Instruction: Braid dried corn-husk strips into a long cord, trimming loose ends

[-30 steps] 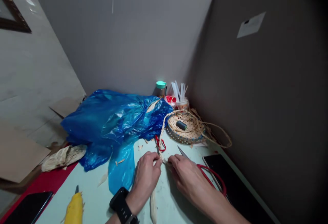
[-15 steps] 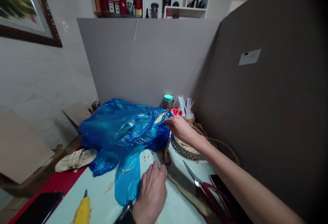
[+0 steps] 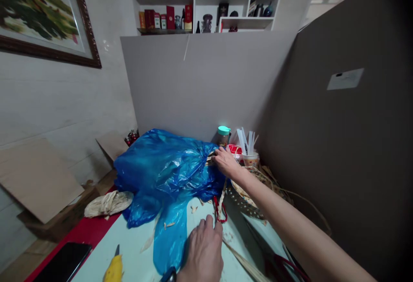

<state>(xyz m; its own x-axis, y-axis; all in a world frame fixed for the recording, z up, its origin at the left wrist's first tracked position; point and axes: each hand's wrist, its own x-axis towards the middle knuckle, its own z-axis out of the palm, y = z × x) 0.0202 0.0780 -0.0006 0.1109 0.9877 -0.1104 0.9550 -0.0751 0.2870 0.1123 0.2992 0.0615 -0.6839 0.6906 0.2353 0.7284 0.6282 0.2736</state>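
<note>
A large blue plastic bag lies bunched across the back of the table, pale dried fibre strips showing at its gathered mouth. My right hand reaches to that mouth, its fingers closed on the strips. Flat on the tabletop, my left hand has its fingers stretched out, close to the bag's trailing blue flap. A long pale strip runs from beside this hand toward the front edge. Beyond the fingertips lies a red cord loop with a braided strip.
To the left are a wound fibre bundle, a black phone and a yellow-handled tool. A patterned round basket, a cup of white sticks and a teal-lidded jar stand right. Grey partitions enclose the table.
The view has shifted, so everything sits further right and slightly lower. My right hand has moved closer in at the bag's mouth, where more strips show. The left hand stays on the table.
</note>
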